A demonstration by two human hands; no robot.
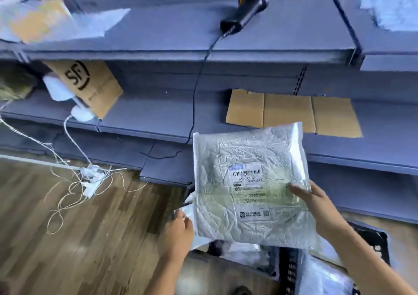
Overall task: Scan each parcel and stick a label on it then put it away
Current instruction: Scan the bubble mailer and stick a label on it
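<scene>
Head view: left hand (178, 233) pinches the parcel (248, 181) at its lower-left corner, right hand (316, 206) grips its edge; looks light, floppy, slick, so hold the edges.

You stood in a parcel storeroom or courier depot. Long grey metal shelves (271, 30) ran past you. A corded barcode scanner (246, 7) lay on one, an SF-marked carton (90, 86) and flattened cardboard (291, 113) on the next. The plastic parcel (237, 159) bore a barcoded shipping label (246, 177).
</scene>
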